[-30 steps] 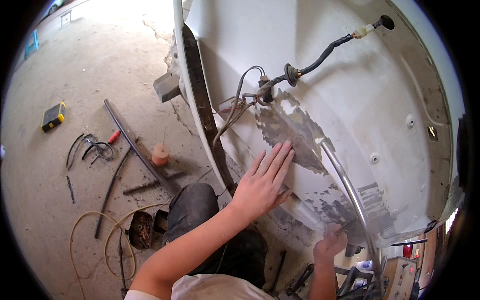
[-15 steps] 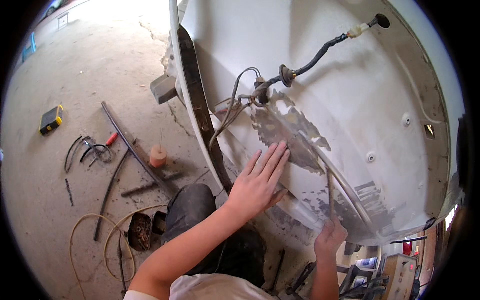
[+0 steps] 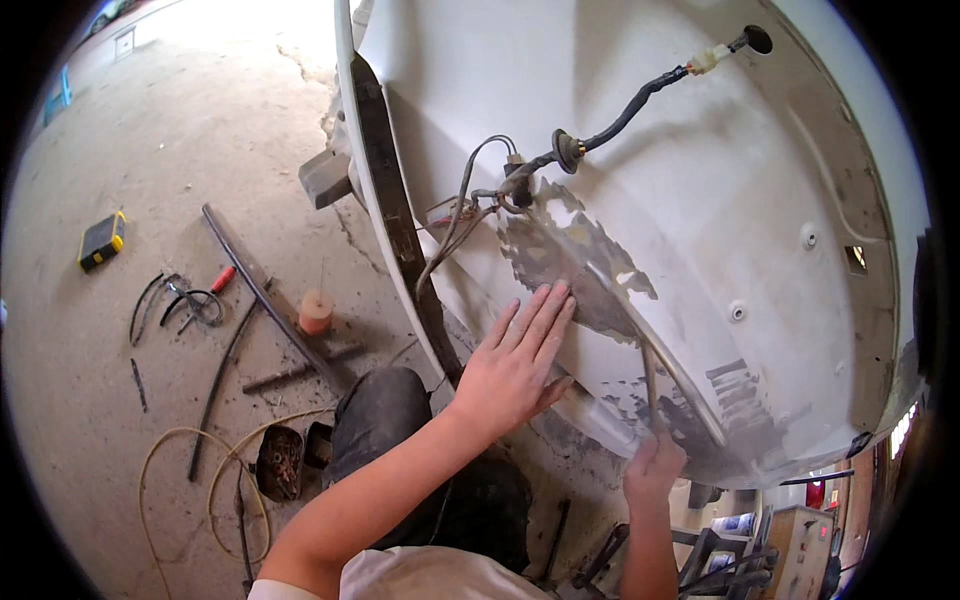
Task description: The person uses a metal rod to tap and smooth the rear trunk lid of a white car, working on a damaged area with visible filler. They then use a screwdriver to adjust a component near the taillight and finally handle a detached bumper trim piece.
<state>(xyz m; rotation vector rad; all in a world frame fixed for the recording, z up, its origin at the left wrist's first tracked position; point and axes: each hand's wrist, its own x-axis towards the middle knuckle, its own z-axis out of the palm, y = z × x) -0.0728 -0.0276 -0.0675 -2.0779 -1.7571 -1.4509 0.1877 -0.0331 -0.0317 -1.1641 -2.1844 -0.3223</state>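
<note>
My left hand (image 3: 520,350) lies flat on a white vehicle panel (image 3: 690,220), fingers stretched out at the lower edge of a bare grey, scraped patch (image 3: 575,262). Lower right, my right hand (image 3: 654,468) is closed round the lower end of a thin metal rod (image 3: 650,385), which points up toward the patch. Just right of it, a thicker metal bar (image 3: 680,378) slants across the panel; I cannot tell whether the two are joined. Above the patch hangs a dark wiring harness (image 3: 630,112) with a round grommet (image 3: 567,151).
On the concrete floor at left lie a yellow-black box (image 3: 102,241), a dark tube (image 3: 265,290), a red-handled tool (image 3: 223,279), an orange cylinder (image 3: 316,313), a beige hose (image 3: 150,470) and a container of small rusty parts (image 3: 280,462). A beige cabinet (image 3: 800,545) stands lower right.
My right hand, the thin rod and the lower end of the thicker bar have shifted slightly left. The left hand stays flat on the panel, nearly unmoved.
</note>
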